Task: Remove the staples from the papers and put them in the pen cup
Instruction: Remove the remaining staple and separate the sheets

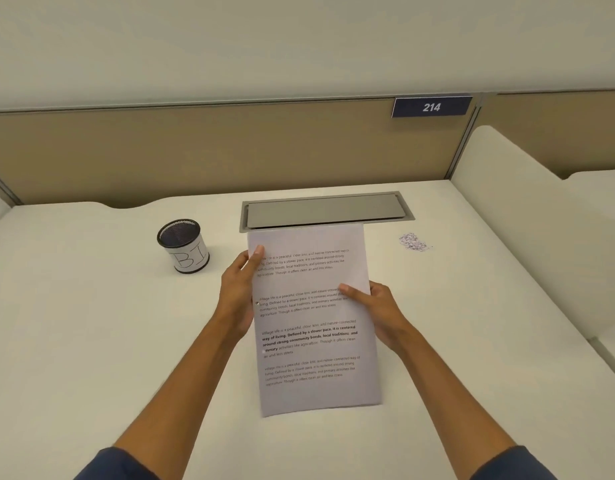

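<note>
White papers [316,317] pinched by left hand [238,289] and right hand [377,311]; tiny staples may scatter before reaching pen cup [183,244].

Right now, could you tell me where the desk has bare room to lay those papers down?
Bare desk stretches left of the left hand, in front of the pen cup. More lies right of the right hand, below the pile of staples. The papers nearly reach the grey cable tray behind, so it is tight there.
</note>
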Tool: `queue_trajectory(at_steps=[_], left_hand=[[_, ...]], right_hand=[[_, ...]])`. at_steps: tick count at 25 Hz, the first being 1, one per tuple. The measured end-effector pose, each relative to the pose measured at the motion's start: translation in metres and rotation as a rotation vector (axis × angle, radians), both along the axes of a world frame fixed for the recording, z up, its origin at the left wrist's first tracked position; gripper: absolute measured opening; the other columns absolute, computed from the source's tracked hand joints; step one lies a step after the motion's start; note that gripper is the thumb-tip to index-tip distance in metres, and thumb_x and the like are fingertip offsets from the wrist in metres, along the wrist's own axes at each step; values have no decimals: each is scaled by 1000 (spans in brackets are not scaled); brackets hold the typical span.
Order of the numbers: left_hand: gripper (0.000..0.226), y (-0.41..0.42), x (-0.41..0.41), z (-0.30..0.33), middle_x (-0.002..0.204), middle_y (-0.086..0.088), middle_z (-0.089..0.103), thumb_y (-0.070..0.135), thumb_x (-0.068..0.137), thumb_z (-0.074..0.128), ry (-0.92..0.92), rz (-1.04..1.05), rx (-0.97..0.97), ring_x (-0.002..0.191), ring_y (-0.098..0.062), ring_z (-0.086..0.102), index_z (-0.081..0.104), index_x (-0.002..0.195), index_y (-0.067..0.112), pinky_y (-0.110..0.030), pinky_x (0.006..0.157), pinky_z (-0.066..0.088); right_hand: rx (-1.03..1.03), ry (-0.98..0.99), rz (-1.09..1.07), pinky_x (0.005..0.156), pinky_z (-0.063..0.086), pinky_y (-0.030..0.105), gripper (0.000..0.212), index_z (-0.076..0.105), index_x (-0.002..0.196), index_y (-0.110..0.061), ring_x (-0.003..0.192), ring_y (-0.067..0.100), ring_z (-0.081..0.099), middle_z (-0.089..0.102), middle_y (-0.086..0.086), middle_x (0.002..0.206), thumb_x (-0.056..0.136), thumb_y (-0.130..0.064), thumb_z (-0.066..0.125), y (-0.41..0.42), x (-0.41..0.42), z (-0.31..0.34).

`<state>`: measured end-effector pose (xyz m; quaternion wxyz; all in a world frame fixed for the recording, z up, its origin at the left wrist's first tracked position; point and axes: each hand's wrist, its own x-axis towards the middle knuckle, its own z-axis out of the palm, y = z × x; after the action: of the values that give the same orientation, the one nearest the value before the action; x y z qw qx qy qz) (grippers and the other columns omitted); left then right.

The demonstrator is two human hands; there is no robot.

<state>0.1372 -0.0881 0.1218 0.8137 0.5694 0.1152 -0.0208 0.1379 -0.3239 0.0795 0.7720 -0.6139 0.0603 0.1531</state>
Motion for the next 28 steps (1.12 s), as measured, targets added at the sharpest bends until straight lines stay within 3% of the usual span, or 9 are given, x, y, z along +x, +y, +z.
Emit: queue_trajectory(at_steps=[4,12,17,21,28], left_hand=[[36,0,-29,-15,116,-9,72,29,91,64,57,-249,157,105,-30,70,63,123,12,-45,85,58],[20,-3,-42,12,106,-1,76,21,93,62,-206,-129,215,94,-20,73,69,112,18,-30,74,59],[20,-5,-47,5,100,-1,77,29,86,64,-192,-99,250,93,-28,72,74,103,22,-41,79,60],[14,-5,-46,5,95,0,77,24,92,62,-218,-91,280,86,-23,73,75,97,23,-36,74,60],[20,-8,-43,-1,97,1,77,29,88,64,-221,-105,273,88,-21,73,74,102,20,-32,72,60]], right_hand=[[-58,-85,-54,72,60,36,21,70,102,-2,87,30,72,74,14,100,85,-14,69,5,-13,23],[-172,-376,-164,72,61,41,11,75,91,-10,79,30,72,76,9,89,87,-17,68,14,-35,60],[-165,-372,-191,73,60,34,11,74,93,-21,80,19,72,76,1,90,84,-16,72,26,-43,53],[-160,-380,-184,66,57,26,9,73,93,-18,78,16,72,76,-2,88,86,-15,70,26,-43,52],[-175,-376,-149,68,57,23,13,73,98,-18,82,16,73,76,-3,92,86,-17,69,21,-39,43]])
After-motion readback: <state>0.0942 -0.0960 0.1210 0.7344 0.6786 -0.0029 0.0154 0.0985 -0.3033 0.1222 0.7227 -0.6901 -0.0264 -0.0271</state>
